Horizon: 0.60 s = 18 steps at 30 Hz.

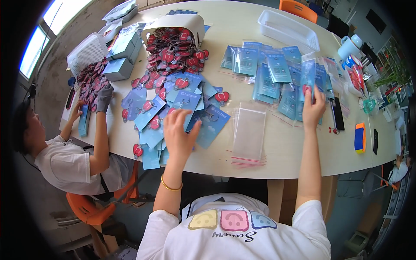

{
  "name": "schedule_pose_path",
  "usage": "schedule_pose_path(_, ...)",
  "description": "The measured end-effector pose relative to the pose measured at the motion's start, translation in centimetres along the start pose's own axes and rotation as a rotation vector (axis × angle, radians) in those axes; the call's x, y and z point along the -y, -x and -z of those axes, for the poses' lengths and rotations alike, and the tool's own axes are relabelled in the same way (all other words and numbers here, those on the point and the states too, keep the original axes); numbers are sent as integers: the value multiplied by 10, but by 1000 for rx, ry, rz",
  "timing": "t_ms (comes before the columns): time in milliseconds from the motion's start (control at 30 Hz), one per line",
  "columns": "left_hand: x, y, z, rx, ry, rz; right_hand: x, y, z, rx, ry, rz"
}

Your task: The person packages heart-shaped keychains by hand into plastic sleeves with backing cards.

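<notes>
On the surface (284, 151), a tipped tub (198, 27) and smaller basket (85, 53) spill red charms (168, 48), the left hand (178, 133) curves half-open and free over blue cards (185, 100), and the right hand (313, 111) pinches a clear bag (308, 69), card inside, over filled bags (277, 69).

Free tabletop (286, 149) surrounds the obstructing clear bags (250, 134).

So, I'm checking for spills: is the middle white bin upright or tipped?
Tipped: the bin lies on its side, red keychains heaped from its mouth onto the table.
</notes>
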<state>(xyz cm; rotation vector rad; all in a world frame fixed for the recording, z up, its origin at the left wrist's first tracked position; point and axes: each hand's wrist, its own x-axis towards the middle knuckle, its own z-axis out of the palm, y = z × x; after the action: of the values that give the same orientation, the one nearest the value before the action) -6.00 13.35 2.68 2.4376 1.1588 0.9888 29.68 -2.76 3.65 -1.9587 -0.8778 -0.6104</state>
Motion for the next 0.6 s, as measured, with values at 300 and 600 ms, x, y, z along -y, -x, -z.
schedule_pose_path(300, 33, -16, -5, 103, -292, 133, 82, 49, -52, 432, -346, 13)
schedule_pose_path(600, -48, 21, -11, -147, 156, -79, 174, 129, -67, 908, -1179, -467)
